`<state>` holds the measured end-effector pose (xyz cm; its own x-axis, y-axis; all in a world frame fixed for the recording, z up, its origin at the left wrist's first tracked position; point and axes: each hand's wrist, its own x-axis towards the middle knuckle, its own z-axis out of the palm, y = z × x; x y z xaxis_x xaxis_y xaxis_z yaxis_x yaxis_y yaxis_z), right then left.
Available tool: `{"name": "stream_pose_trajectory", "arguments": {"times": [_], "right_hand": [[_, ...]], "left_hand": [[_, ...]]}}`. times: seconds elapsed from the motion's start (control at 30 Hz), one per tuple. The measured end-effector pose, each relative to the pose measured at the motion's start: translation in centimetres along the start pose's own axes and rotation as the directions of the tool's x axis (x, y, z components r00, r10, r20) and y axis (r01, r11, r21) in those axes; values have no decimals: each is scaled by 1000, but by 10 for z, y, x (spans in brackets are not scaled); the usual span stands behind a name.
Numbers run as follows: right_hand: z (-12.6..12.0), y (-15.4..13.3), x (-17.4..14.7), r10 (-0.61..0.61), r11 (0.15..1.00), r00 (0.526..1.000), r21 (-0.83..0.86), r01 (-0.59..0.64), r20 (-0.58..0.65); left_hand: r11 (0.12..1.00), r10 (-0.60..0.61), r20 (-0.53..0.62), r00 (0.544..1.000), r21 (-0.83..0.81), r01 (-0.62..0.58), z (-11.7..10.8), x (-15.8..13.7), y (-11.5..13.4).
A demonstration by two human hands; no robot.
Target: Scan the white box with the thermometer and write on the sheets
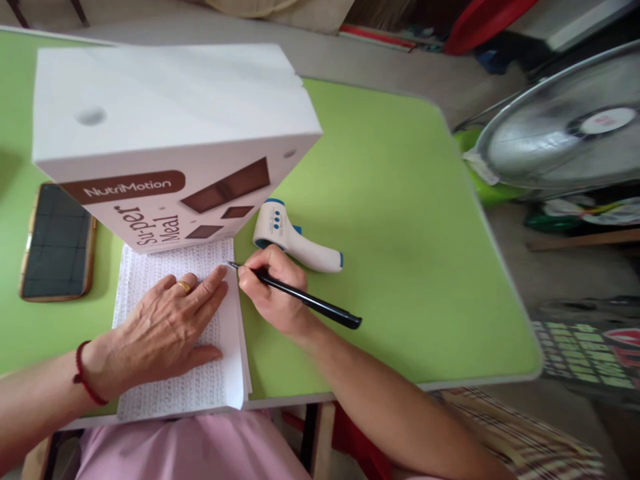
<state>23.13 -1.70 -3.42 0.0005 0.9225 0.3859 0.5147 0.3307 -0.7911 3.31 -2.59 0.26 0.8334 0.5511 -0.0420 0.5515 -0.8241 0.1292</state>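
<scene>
Closely written sheets of paper (170, 399) lie at the near edge of a green table. My left hand (167, 323) rests flat on them, fingers stretched toward the upper right, a gold ring on one finger. Between the fingertips of my right hand (277, 287) is a black pen (320, 305), its tip pointing left at the paper's right side, close to my left index finger. Whether the tip touches the paper I cannot tell. A white box (175, 127) marked NutriMotion stands over the far end of the sheets. Just beyond my right hand lies a white and blue infrared thermometer (300, 243).
A phone (59, 243) in a brown-edged case lies left of the papers. The green table top (400, 253) extends to the right, with a rounded corner. Past its right edge stands a fan (570, 127). A checked cloth (515, 433) is at the lower right.
</scene>
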Motion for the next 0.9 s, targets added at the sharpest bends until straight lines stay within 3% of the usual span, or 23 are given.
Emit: {"name": "stream_pose_trajectory", "arguments": {"times": [0.33, 0.9], "right_hand": [[-4, 8, -1, 43, 999, 997, 17, -42, -65], [-4, 7, 1, 6, 1000, 1000, 10, -6, -25]], "left_hand": [[1000, 2, 18, 1000, -24, -2, 0, -2, -1], [999, 12, 15, 1000, -30, -12, 1, -1, -2]]}}
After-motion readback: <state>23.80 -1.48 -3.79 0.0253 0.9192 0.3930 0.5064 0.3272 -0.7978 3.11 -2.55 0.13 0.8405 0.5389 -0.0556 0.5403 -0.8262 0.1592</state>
